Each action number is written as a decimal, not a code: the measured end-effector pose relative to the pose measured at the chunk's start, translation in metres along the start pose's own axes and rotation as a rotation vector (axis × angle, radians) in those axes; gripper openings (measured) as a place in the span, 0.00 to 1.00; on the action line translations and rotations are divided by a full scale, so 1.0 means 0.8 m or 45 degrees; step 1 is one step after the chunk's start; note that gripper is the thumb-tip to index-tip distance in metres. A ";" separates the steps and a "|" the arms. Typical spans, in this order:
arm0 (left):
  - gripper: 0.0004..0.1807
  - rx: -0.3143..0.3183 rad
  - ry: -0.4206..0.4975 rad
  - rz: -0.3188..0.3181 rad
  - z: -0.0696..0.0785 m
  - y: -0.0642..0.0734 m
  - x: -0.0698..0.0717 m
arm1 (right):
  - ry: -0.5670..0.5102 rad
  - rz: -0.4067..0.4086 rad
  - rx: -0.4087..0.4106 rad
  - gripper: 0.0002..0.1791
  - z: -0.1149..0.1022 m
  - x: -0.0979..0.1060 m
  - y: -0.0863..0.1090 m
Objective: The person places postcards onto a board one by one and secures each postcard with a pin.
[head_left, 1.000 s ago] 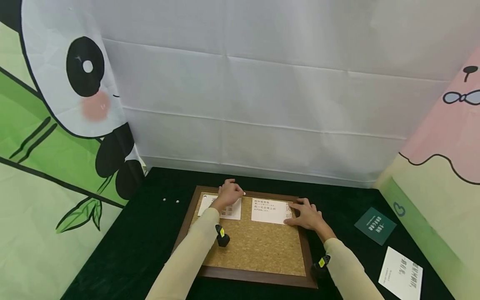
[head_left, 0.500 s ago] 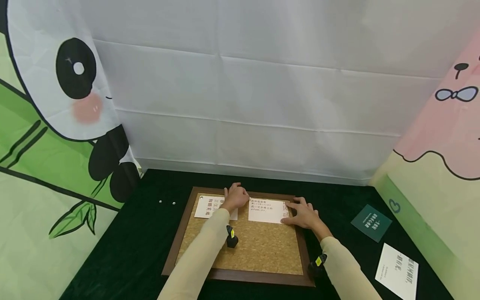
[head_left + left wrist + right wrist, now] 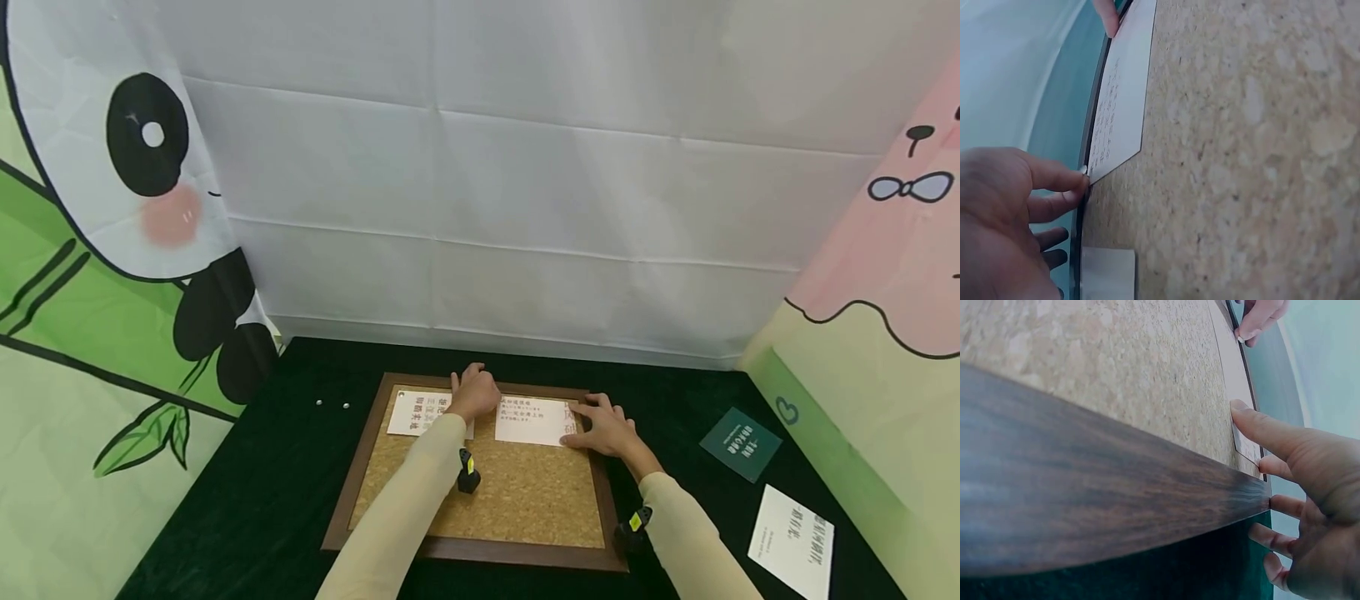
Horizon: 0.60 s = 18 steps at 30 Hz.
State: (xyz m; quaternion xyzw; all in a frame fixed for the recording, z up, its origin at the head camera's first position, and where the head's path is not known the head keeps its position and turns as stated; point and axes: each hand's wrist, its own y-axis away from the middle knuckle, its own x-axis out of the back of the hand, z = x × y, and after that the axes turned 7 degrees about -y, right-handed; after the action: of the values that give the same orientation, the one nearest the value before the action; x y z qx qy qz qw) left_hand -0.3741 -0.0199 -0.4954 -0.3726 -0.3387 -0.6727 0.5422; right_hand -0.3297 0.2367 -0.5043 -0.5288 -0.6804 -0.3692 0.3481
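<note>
A brown-framed corkboard (image 3: 525,504) lies on the dark green tabletop. On its upper right sits a white card (image 3: 529,425) with lines of printed characters. My left hand (image 3: 474,395) pinches a small white push pin (image 3: 1084,169) between thumb and index finger, right at the card's upper left corner. My right hand (image 3: 607,429) spreads over the card's right end; in the right wrist view, the thumb (image 3: 1249,412) presses its near edge and the index fingertip touches near the far corner. Another white card (image 3: 411,414) lies upper left on the cork, partly covered by my left hand.
Two small white pins (image 3: 347,406) lie on the tabletop left of the board. A dark green card (image 3: 741,445) and a larger white card (image 3: 791,542) lie to its right. Behind the tabletop hangs a white cloth (image 3: 525,250), with cartoon panels either side.
My left hand has moved right from the left card to the right card's corner, uncovering more of the left card. My right hand stays at the card's end. The head view has shifted slightly.
</note>
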 end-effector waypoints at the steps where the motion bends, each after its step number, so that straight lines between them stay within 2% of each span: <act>1: 0.20 0.007 -0.001 0.008 0.001 0.000 0.000 | 0.000 0.000 -0.001 0.43 0.000 0.000 0.000; 7: 0.19 0.043 0.000 0.054 0.005 -0.003 -0.004 | 0.009 0.003 -0.009 0.43 0.001 0.000 -0.002; 16: 0.24 0.073 0.034 0.057 0.007 -0.003 -0.002 | 0.005 0.005 -0.014 0.43 0.001 0.000 -0.001; 18: 0.22 0.074 0.020 0.070 0.007 -0.003 -0.003 | 0.005 0.003 -0.005 0.43 0.001 0.000 -0.001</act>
State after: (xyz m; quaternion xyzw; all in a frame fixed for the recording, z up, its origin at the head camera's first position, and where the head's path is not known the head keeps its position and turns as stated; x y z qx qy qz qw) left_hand -0.3752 -0.0134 -0.4946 -0.3607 -0.3433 -0.6502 0.5738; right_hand -0.3303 0.2370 -0.5049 -0.5297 -0.6783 -0.3711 0.3487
